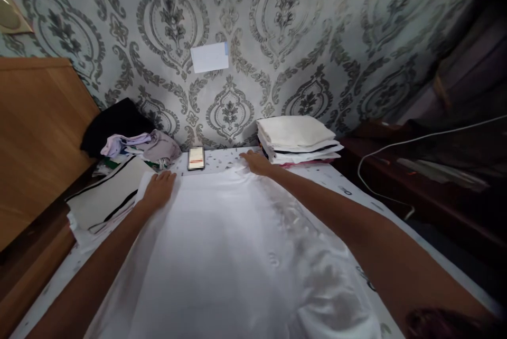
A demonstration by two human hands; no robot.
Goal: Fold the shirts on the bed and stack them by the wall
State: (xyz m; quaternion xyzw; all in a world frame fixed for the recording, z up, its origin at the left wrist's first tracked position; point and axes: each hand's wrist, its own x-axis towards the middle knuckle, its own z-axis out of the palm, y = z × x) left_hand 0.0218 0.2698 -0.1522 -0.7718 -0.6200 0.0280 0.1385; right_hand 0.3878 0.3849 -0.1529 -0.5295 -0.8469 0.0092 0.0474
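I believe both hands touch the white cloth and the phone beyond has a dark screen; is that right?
Not quite: the head view shows the phone with its screen lit. The left hand and right hand do touch the white cloth.

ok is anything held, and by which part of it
White cloth: left hand and right hand touch its far end; whether gripped can't be told.

This looks like a room in a home: ornate wallpaper (287, 9) rises behind, wooden furniture (39, 138) stands at the left, and a printed sheet (219, 157) bears a spread white cloth (222, 244), a folded stack of clothes (297, 133), a loose clothes pile (162, 150) and a phone (196, 158).
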